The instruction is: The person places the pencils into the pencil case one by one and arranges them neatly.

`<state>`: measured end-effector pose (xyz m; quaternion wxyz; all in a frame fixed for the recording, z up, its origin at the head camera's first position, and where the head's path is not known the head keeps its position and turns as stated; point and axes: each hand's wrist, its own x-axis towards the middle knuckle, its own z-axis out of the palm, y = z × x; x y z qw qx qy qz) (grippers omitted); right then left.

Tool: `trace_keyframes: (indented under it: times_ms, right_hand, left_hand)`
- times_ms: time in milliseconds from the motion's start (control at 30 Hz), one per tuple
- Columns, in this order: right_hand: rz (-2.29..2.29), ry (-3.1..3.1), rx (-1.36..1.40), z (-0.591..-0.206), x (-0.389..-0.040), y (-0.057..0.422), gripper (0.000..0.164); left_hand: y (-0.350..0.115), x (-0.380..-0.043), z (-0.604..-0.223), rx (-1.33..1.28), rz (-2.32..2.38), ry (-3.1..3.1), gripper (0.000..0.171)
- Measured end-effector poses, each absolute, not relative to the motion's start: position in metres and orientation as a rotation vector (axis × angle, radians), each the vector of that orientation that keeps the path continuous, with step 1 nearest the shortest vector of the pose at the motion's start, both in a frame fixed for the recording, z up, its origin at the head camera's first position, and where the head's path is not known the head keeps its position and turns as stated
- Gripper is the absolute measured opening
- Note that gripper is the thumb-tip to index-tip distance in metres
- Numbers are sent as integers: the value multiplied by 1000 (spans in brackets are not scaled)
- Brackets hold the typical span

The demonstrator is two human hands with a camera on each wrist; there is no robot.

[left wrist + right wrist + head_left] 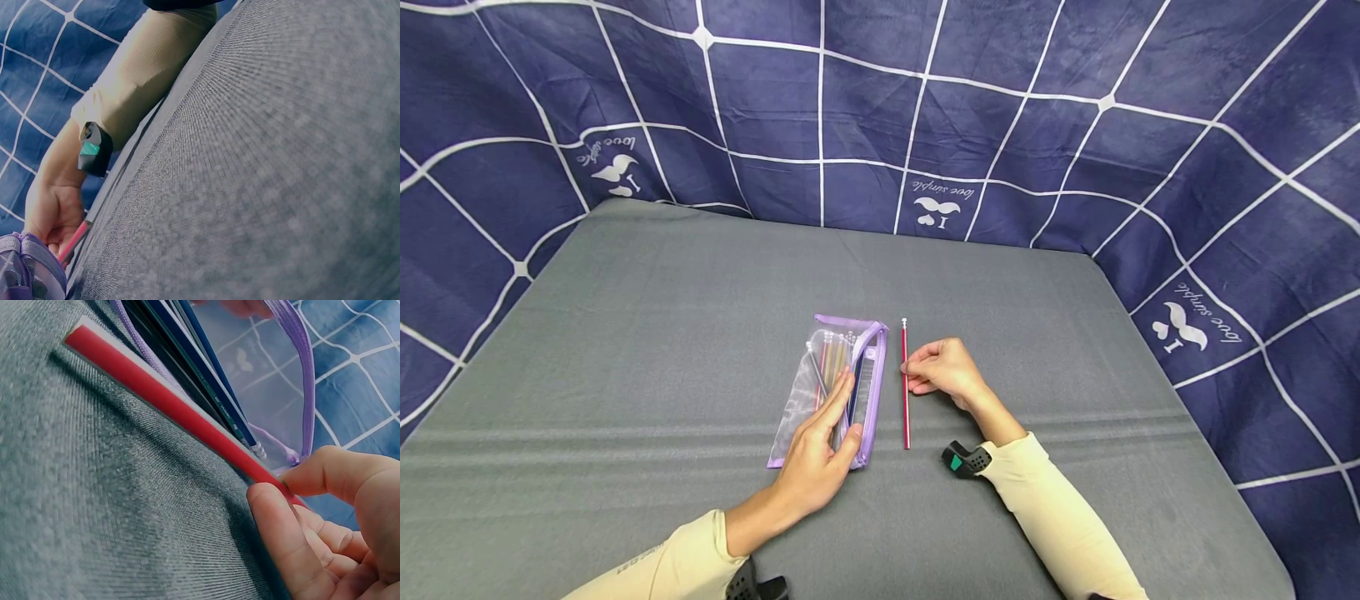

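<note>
A see-through pencil case (pixel 796 414) with purple edging lies on the grey surface, its zipped side gaping toward the right. Several pencils (pixel 831 354) show inside it. My left hand (pixel 816 462) holds the case by its upper panel, the fingers stretched over it and the thumb at the opening. Just right of the case, my right hand (pixel 946 367) pinches a red pencil (pixel 906 417) between thumb and fingers around its middle. In the right wrist view the red pencil (pixel 169 406) slants above the cloth, in front of dark blue pencils (pixel 206 381) in the open case.
Grey cloth (pixel 662 333) covers the wide surface around both hands. Blue fabric with white lines (pixel 865 100) hangs behind and along the sides. A black wrist device (pixel 964 460) with a green mark sits at the right cuff.
</note>
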<state>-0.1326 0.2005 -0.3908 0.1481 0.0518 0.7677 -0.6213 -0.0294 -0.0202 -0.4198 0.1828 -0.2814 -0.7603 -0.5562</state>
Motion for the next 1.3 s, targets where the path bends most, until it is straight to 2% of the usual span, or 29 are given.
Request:
trace_keyframes:
  times_ms: [733, 1300]
  right_hand:
    - [-1937, 2114, 150, -390, -134, 201, 13]
    - [-2109, 1980, 140, -389, -132, 199, 7]
  left_hand:
    - [-20, -30, -421, -797, -1570, -2136, 65]
    - [-20, -30, -421, -798, -1581, -2135, 65]
